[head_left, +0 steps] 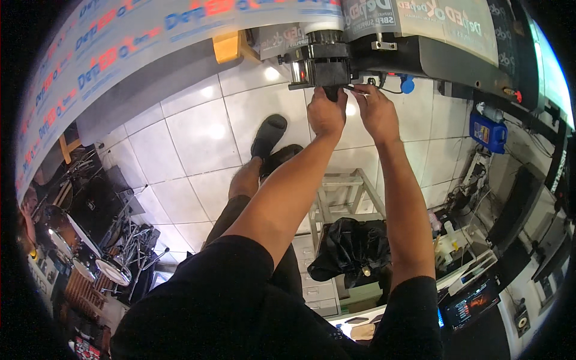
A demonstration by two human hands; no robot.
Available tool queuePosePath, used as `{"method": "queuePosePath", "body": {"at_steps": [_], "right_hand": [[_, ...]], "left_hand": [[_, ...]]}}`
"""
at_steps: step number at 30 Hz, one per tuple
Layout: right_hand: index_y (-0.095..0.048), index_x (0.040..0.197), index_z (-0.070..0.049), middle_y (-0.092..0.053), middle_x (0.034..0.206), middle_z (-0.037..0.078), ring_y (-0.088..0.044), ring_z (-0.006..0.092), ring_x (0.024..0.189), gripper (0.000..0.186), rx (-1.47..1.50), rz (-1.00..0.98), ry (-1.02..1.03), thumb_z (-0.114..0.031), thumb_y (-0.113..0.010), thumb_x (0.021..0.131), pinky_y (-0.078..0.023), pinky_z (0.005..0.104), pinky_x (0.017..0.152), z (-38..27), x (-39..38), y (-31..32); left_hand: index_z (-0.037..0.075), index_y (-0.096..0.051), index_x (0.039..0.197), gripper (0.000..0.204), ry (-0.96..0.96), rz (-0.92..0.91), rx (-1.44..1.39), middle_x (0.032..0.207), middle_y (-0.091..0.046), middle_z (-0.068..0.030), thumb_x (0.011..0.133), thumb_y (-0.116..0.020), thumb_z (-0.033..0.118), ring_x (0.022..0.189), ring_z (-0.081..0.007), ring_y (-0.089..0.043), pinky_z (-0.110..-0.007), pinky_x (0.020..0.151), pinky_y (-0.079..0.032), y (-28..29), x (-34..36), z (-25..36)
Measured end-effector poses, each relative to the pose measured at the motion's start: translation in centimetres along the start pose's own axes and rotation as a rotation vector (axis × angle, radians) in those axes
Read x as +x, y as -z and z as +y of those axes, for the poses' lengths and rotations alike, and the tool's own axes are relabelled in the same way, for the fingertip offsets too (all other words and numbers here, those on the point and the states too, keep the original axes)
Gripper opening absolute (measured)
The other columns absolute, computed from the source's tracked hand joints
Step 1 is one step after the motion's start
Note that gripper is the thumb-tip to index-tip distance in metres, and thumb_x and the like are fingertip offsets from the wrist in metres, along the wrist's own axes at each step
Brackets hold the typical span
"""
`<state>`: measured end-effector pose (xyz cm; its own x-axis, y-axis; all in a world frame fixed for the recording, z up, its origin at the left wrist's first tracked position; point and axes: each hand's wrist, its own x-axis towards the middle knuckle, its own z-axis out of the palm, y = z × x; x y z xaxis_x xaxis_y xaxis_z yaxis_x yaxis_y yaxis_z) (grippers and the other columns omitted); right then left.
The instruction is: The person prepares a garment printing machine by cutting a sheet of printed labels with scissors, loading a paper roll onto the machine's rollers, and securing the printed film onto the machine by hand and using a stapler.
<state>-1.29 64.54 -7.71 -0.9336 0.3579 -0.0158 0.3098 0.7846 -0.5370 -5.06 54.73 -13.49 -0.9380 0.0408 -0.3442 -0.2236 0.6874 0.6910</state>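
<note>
At the front of a large printing machine, a black mechanism (331, 69) with a shiny metal cylinder hangs below a band of printed film. My left hand (327, 114) is closed around the small black lower end of this mechanism, thumb and forefinger on either side. Just to its right, my right hand (378, 114) pinches a thin, light-coloured strip-like piece (359, 90) whose tip points toward the mechanism. The fingertips of both hands nearly meet, and what the right one holds is too small to name exactly.
Translucent film (144, 48) with red and blue print stretches across the machine. A blue jug (488, 132) stands at the right. Below my arms are a stool frame (339, 180) and a black bag (351, 249). Drums (113, 272) sit at the left, with another person (27, 219) nearby.
</note>
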Motion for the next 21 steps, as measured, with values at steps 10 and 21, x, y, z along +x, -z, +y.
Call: {"method": "queuePosePath", "body": {"at_steps": [10,21], "right_hand": [[-0.055,0.096,-0.007,-0.064,0.088,0.013,-0.063,0.0326,0.078,0.017,0.002,-0.229,-0.003,-0.021,-0.054,0.087,-0.050,0.0431,0.064,0.6,1.8,1.2],[-0.056,0.096,-0.009,-0.064,0.090,0.013,-0.062,0.0328,0.082,0.019,0.005,-0.183,0.088,-0.025,-0.051,0.088,-0.050,0.0435,0.067,0.5,1.8,1.1]], "left_hand": [[0.003,-0.056,0.087,0.037,-0.007,-0.025,0.183,0.078,-0.064,-0.0160,0.077,-0.060,0.038,0.072,-0.0320,-0.063,-0.044,0.070,-0.041,0.2,0.0,0.0],[0.002,-0.054,0.098,0.041,-0.003,-0.025,0.189,0.080,-0.065,-0.0173,0.079,-0.060,0.038,0.077,-0.0350,-0.063,-0.045,0.076,-0.039,0.6,-0.1,0.5]]}}
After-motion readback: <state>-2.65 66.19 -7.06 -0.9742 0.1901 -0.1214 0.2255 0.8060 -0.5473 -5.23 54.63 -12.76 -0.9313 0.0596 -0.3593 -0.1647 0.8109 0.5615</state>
